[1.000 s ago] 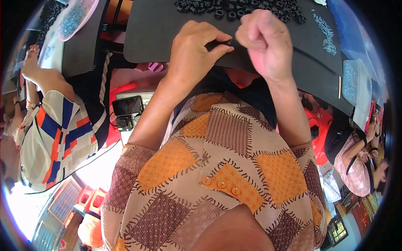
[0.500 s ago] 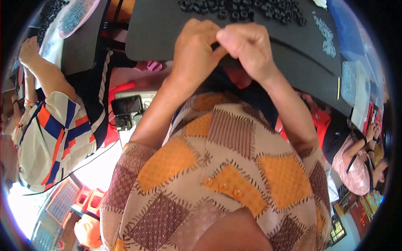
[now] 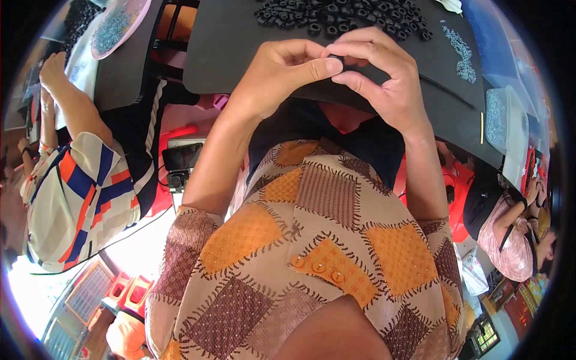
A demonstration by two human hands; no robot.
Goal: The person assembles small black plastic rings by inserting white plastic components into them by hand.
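Observation:
A small black ring-like part is pinched by my left hand, whose thumb lies across it and hides most of it. My right hand curves around the same part from the right. Its index fingertip reaches over the top by the left fingers, while its thumb sits apart just below. Both hands are above the near edge of the dark table. Beyond them lies a wide spread of similar black ring-like parts.
Small clear-bluish pieces lie on the table at right, near a clear plastic box of similar pieces. At left, a co-worker's arm reaches toward a pink basin. Another person sits at far right.
My closed hands have opened out somewhat, and the black part now shows between them. My right hand has moved right and its thumb has come away from the left fingers.

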